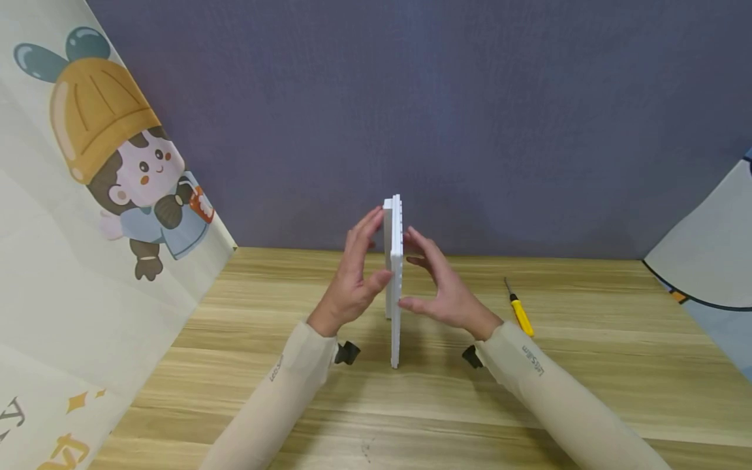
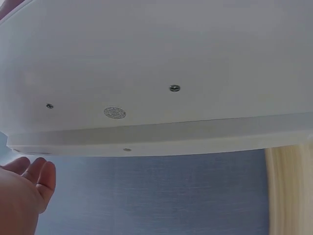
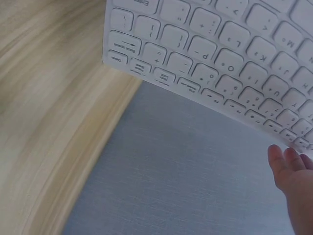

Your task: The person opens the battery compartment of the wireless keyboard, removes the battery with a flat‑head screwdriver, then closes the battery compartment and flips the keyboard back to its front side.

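Observation:
A white keyboard (image 1: 396,281) stands on its long edge in the middle of the wooden table, seen edge-on in the head view. Its keys (image 3: 210,54) face my right hand; its plain back (image 2: 146,58), with small screws and a round mark, faces my left. My left hand (image 1: 352,277) is on the left side, fingers extended and fingertips close to the back. On the key side is my right hand (image 1: 443,287), fingers spread and slightly bent, thumb close to the keys. Whether either hand touches the keyboard I cannot tell.
A screwdriver (image 1: 521,315) with a yellow handle lies on the table (image 1: 440,411) to the right of my right hand. Behind the table rises a blue-grey panel (image 1: 411,98). A sheet with a cartoon figure (image 1: 141,163) hangs at the left, and another printed sheet (image 1: 713,248) at the right.

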A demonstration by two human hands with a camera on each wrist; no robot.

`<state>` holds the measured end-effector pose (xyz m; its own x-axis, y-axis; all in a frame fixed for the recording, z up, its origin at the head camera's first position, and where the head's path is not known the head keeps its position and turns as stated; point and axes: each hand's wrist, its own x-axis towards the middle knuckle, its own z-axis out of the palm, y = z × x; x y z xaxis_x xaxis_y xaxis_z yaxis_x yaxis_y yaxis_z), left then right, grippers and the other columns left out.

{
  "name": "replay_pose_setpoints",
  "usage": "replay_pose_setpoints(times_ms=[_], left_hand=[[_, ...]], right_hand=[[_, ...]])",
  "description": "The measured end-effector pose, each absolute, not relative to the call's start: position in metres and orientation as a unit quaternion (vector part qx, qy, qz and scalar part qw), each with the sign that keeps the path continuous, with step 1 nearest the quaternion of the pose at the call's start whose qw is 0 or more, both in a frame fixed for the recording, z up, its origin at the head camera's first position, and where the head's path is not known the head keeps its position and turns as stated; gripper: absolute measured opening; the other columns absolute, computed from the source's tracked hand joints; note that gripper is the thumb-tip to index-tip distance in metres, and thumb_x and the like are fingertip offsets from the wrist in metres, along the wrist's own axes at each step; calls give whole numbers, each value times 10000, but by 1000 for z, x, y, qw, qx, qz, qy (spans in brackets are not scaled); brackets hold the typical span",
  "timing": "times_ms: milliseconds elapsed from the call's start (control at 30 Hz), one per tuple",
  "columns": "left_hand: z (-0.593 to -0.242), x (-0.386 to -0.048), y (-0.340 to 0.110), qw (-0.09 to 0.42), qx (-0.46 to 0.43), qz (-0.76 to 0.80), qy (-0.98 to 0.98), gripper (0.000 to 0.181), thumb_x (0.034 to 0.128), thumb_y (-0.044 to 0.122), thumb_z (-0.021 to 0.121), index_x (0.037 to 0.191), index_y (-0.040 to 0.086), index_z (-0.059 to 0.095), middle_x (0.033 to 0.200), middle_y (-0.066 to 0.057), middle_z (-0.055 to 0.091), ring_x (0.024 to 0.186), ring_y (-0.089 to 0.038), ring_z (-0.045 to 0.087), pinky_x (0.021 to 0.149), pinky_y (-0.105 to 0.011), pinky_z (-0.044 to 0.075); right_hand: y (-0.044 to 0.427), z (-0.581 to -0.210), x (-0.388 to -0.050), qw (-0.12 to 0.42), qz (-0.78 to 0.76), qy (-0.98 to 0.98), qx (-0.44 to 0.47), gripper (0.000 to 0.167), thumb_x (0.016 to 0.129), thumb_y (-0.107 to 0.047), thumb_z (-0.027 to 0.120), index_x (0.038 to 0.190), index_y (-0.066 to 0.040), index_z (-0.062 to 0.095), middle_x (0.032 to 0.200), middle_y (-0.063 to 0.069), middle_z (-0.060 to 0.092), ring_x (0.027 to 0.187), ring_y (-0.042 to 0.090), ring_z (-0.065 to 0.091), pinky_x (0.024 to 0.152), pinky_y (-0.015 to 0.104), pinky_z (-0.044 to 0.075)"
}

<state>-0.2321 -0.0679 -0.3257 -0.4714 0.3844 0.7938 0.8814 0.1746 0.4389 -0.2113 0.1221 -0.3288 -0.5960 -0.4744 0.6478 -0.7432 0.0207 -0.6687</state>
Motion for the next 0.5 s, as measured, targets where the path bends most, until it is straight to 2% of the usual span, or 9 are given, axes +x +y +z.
replay_pose_setpoints(times_ms=[200, 500], left_hand=[[-331, -232, -67, 243, -445, -470, -722, 876, 907, 660, 360, 1499, 47, 159, 1560, -61, 161, 1257, -296, 324, 970, -442, 365], [-335, -233, -65, 220, -448, -478, -723, 910, 892, 673, 379, 1503, 48, 128, 1512, -62, 264, 1284, -248, 301, 986, -438, 361]], right_hand=[[123, -324, -211, 135, 542, -706, 436, 1013, 808, -415, 730, 1468, 70, 134, 1451, 261, 262, 1313, 397, 291, 1012, 593, 285], [124, -312, -211, 159, 543, -696, 442, 1013, 815, -472, 696, 1455, 94, 151, 1431, 275, 284, 1288, 408, 327, 1020, 546, 310]])
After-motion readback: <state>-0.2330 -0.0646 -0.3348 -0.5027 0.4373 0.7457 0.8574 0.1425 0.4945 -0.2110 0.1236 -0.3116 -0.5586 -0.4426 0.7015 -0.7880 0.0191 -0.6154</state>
